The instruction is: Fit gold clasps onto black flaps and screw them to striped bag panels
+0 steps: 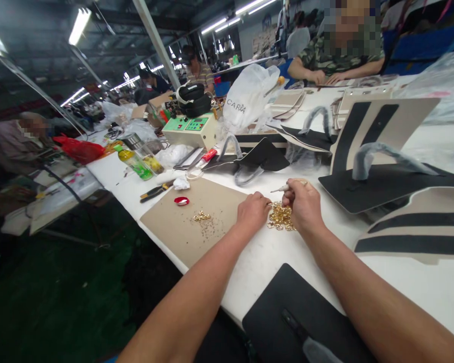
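My right hand (304, 201) grips a slim white pen-like tool (280, 188), its thin tip pointing left. Just below lies a heap of shiny gold metal fittings (280, 218) on the white table, close under both hands. My left hand (252, 210) is closed at the heap's left edge, thumb and fingers pinched; whatever they hold is too small to make out. To its left, a brown cardboard sheet (170, 224) bears a small cluster of gold pieces (202, 216), scattered tiny bits and a small red dish (181, 200).
Black and cream bag panels with plastic-wrapped handles (386, 184) crowd the right side. A black panel (287, 312) lies at the front edge. Behind the cardboard are pliers (156, 192), a drink bottle (134, 162) and a control box (191, 132). A co-worker (336, 60) sits opposite.
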A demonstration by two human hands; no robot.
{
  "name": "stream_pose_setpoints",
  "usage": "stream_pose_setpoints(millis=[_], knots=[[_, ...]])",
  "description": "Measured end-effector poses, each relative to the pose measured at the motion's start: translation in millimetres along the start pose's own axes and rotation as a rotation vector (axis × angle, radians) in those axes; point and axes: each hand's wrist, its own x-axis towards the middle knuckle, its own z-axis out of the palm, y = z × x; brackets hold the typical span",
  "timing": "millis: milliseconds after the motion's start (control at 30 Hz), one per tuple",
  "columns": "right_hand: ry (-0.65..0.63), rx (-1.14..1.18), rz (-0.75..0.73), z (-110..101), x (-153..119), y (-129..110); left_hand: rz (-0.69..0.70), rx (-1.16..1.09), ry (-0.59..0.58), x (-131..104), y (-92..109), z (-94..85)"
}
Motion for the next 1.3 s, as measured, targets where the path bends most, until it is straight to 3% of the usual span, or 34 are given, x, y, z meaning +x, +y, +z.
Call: stream_pose_setpoints(millis=[200,300,433,533,633,700,900,1300], knots=[[-0.037,-0.029,0.053,2,-5,3,-0.063,-0.093,0.055,7,2,4.1],[-0.06,-0.043,0.053,4,-10,2,-0.112,-0.196,0.126,-6,1,-3.1],[-0.177,-0.195,-0.014,14,-30,1,-0.204,-0.388,0.245,-58,-12,-27.7],[-0.317,-0.342,-0.061,23,-53,2,-0.383,-0.709,0.366,-108,-22,-40.7],[-0.41,-0.389,-0.078,30,-75,6,-0.577,-0.944,0.408,-144,-25,-39.5],[-0.438,-0.392,-0.085,33,-86,10,-0.633,-1.039,0.429,-156,-25,-34.6],[-0.483,-0.435,-0.113,34,-99,13,-0.585,-1.123,0.447,-157,-26,-28.3],[-0.507,-0.536,-0.155,35,-100,12,-0.543,-1.122,0.466,-158,-25,-28.1]])
